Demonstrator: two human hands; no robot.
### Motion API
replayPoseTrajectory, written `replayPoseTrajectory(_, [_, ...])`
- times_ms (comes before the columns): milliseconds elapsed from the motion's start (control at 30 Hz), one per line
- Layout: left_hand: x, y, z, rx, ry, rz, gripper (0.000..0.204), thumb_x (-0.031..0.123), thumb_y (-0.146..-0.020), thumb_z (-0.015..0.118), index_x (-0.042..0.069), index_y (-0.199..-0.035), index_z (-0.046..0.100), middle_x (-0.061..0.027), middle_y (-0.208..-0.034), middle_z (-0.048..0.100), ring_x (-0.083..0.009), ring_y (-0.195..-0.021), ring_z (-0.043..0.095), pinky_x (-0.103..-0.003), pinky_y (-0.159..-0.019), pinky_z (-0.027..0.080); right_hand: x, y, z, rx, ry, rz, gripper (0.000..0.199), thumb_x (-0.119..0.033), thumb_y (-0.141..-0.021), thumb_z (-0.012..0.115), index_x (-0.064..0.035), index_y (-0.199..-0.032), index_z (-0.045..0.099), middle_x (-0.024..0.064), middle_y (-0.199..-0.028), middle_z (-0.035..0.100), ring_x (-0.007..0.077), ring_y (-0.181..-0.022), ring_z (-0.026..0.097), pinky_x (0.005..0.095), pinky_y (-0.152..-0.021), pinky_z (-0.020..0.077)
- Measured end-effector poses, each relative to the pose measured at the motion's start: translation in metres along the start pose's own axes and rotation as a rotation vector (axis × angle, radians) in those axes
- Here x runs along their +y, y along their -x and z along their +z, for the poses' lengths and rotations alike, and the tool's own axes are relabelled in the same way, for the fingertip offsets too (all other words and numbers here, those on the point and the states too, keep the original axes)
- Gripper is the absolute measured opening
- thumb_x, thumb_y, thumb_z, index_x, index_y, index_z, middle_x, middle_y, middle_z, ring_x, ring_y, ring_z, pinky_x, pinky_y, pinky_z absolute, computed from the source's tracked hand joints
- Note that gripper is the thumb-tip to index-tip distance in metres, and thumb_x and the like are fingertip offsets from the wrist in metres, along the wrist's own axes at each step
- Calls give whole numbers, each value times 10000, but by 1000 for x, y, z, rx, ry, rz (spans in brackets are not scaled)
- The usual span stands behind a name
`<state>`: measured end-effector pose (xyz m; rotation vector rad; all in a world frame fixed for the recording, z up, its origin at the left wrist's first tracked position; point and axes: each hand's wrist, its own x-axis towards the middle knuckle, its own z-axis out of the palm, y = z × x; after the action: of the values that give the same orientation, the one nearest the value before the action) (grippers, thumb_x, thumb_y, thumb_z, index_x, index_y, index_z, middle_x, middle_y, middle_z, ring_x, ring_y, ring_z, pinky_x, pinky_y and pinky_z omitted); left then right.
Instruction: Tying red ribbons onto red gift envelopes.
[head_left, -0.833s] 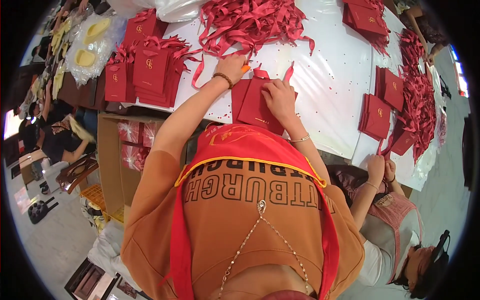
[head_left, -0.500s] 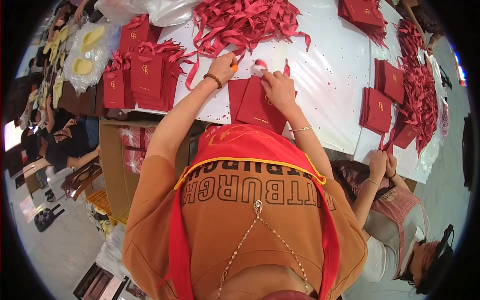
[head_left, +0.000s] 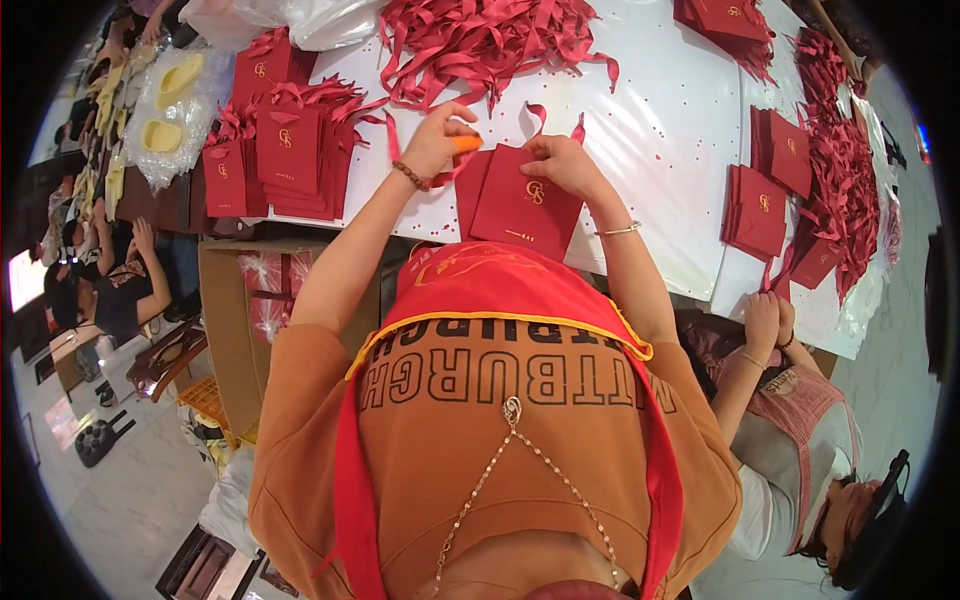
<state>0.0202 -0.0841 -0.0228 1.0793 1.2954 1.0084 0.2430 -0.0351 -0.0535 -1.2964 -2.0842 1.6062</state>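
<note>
In front of me two flat red gift bags with gold print overlap at the table edge. My right hand (head_left: 562,165) pinches the top edge of the upper gift bag (head_left: 527,205), its fingertips pressed together. Red ribbon (head_left: 536,112) sticks up in a loop behind those fingers. To the left, my left hand (head_left: 432,147) has its fingers curled around a small orange object (head_left: 465,144), whose kind I cannot make out. A loose red ribbon (head_left: 392,132) hangs beside that hand and shows again below its wrist. The lower gift bag (head_left: 469,190) lies partly covered.
A big heap of red ribbons (head_left: 480,45) lies beyond my hands on the white table (head_left: 660,200). Stacked red bags (head_left: 288,150) stand at left, more bags (head_left: 755,205) at right. A cardboard box (head_left: 228,330) is below the table edge. A co-worker's hands (head_left: 768,318) work at right.
My left hand has shifted left and slightly down, drawing the ribbon with it. My right hand has moved up slightly to the bag's top edge, and the ribbon behind it now stands in a loop.
</note>
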Motion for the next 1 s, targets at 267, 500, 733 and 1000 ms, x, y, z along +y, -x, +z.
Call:
replayPoseTrajectory(267, [7,22,21,-209,-6,-299,192,76,-788,590,43,-961,515,-35,-702,608,-41,-487,485,-170,-432,347,-16,5,13,45,0,-1,368,-248,-677,693,-63,-985,613,122,-906,632,238,-845,606,316,-737,460])
replayPoseTrajectory(500, [-7,28,33,2,-269,-144,162,79,-755,637,30,-874,540,-23,-651,584,-69,-478,492,-203,-432,372,-40,14,20,26,-60,-74,289,-356,-801,543,-102,-918,617,64,-833,633,212,-785,605,312,-683,449])
replayPoseTrajectory(733, [-7,30,36,13,-304,-51,107,44,-765,617,11,-833,542,-50,-680,596,-72,-592,542,-192,-516,418,-40,16,23,117,151,-67,291,-367,-822,516,-103,-863,632,78,-739,620,233,-715,592,343,-628,439])
replayPoseTrajectory(1000, [-1,29,32,67,83,-182,83,8,-786,574,2,-868,562,-63,-710,608,-90,-618,564,-195,-555,455,-41,19,23,158,-59,-65,236,-269,-791,578,-55,-883,613,112,-870,632,254,-822,603,339,-704,455])
